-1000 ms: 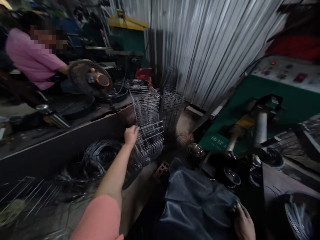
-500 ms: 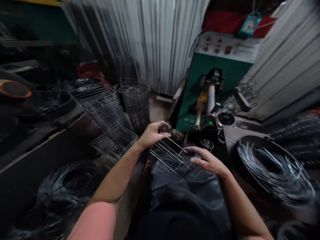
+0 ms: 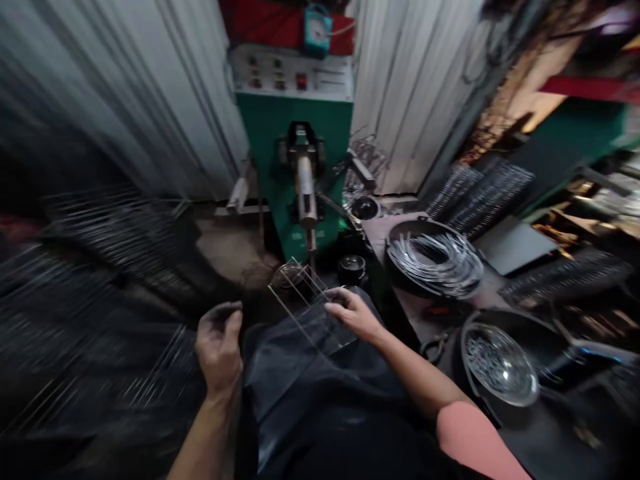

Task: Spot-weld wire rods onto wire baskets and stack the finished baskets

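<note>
My right hand pinches the right side of a small thin-wire grid between thumb and fingers. The grid slants over the dark apron on my lap, its far end near the electrode of a green machine. Left of the apron, my left hand is raised, apart from the grid. Its fingers are half curled, with a small gap at the thumb and nothing visible between them. Beyond the grid sit a round metal dish and a dark cup.
Blurred stacks of wire grids fill the left side. On the right, a round pan holds a coil of cut wires. Nearer me, a clear bowl with small metal pieces rests in a dark pan. Corrugated metal sheeting stands behind.
The view has swung right, bringing the bowl and right-hand bench into sight. My left hand has let go of the wire grid and moved left; my right hand now holds the grid.
</note>
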`<state>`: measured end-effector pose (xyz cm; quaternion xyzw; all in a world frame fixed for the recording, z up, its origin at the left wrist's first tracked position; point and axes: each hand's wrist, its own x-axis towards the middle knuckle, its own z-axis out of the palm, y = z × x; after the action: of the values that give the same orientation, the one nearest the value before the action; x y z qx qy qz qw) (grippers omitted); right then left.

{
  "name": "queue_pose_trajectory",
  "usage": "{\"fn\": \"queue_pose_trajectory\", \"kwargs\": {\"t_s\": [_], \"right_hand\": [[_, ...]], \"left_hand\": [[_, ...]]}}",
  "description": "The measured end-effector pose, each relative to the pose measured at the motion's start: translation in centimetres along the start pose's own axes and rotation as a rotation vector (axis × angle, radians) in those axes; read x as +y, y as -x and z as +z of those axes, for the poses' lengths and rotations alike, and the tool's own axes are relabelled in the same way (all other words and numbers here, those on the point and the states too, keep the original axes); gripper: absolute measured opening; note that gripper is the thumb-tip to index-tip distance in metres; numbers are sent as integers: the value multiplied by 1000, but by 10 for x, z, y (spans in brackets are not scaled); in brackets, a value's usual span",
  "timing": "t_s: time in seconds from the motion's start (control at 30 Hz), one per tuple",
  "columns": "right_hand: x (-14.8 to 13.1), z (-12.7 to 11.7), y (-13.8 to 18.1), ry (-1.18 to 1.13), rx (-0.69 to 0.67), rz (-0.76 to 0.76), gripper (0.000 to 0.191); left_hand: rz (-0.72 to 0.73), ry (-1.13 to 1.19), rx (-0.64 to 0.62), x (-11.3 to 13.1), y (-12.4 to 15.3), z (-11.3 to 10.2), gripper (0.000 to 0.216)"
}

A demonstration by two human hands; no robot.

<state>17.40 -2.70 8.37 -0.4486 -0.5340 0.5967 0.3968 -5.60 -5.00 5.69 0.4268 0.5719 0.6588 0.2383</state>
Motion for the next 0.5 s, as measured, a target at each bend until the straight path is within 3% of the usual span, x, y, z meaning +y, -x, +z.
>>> {"fn": "queue_pose_trajectory", "kwargs": {"t_s": [0.13, 0.23, 0.3, 0.37, 0.47, 0.5], "right_hand": [[17, 22, -3, -207, 51, -8, 33], [33, 14, -7, -142, 55, -31, 31], [39, -18, -15, 87, 85, -86, 26], [39, -72, -28, 432, 201, -121, 18], [29, -160, -41, 927, 576, 42, 14], [25, -183, -43, 976, 633, 61, 15]], "left_hand": [[-220, 38, -278, -15, 39, 30, 42], [-281, 32, -335, -13, 52, 56, 54], [-317, -6, -317, -14, 52, 68, 57], [-352, -21, -302, -20, 49, 75, 58], [-372, -17, -271, -31, 45, 83, 57], [-373, -13, -268, -33, 45, 85, 55]]}}
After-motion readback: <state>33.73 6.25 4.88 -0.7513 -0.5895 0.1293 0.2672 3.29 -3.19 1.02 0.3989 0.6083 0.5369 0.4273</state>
